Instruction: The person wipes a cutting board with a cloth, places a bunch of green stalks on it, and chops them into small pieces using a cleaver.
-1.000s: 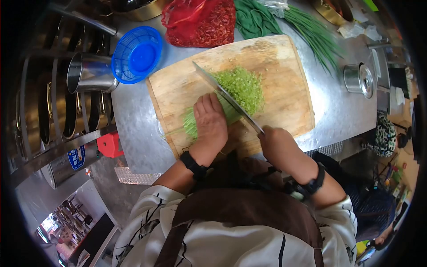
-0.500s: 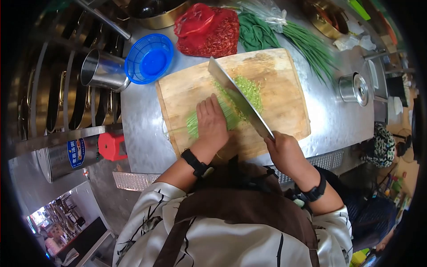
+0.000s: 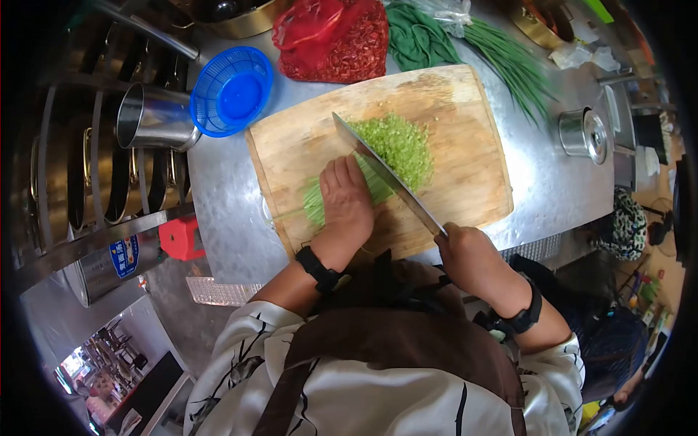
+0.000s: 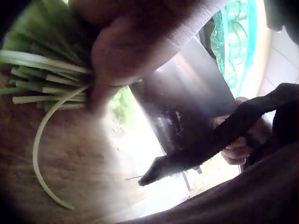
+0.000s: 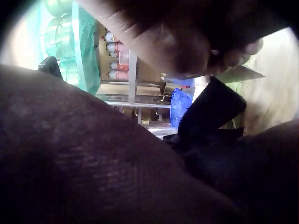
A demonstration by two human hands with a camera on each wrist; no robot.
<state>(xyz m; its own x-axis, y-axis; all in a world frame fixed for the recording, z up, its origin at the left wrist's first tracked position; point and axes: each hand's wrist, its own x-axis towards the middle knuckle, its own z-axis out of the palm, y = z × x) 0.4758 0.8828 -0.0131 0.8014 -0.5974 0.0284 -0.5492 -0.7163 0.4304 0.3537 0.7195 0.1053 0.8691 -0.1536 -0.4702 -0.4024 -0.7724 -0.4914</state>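
Observation:
My left hand (image 3: 347,196) lies over a bunch of thin green stalks (image 3: 314,204) on the wooden cutting board (image 3: 465,116). In the left wrist view its thumb sits against the stalks' side, and the pale stalk ends (image 4: 51,88) stick out with one long curved strand. The right hand (image 3: 472,258) grips the handle of a cleaver (image 3: 389,174), whose wide blade slants across the board just right of the left fingers. Beyond the blade is a heap of finely chopped green bits (image 3: 403,149). In the right wrist view, the curled right fingers (image 5: 233,58) are dark.
A blue plastic basket (image 3: 207,94) and a steel pot (image 3: 156,120) stand left of the board. Behind it are a red bag of dried chillies (image 3: 349,51), a green cloth (image 3: 418,36) and long green stems (image 3: 505,65). A lidded steel container (image 3: 582,134) is at right.
The cleaver was down beside the left fingers, then tilted with its broad face showing farther right, and is now back close to the fingers. The left hand stays on the stalks.

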